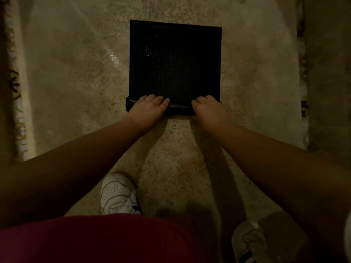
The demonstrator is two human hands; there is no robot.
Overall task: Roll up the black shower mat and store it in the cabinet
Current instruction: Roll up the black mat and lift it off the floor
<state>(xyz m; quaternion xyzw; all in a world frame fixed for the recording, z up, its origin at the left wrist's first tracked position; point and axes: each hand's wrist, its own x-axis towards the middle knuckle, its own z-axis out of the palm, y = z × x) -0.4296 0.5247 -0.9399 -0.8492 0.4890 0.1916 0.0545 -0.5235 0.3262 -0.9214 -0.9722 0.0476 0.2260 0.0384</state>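
The black shower mat (174,61) lies flat on a speckled stone floor, its grid texture facing up. Its near edge is curled into a short roll (179,108) across the mat's width. My left hand (150,109) rests on the left part of the roll, fingers curved over it. On the right part of the roll sits my right hand (209,109), gripping it the same way. No cabinet is in view.
A patterned tile border (16,92) runs down the left side and another patterned strip (303,88) down the right. A wet shiny patch (114,57) lies left of the mat. My two white sneakers (118,194) (248,242) stand on the floor below the mat.
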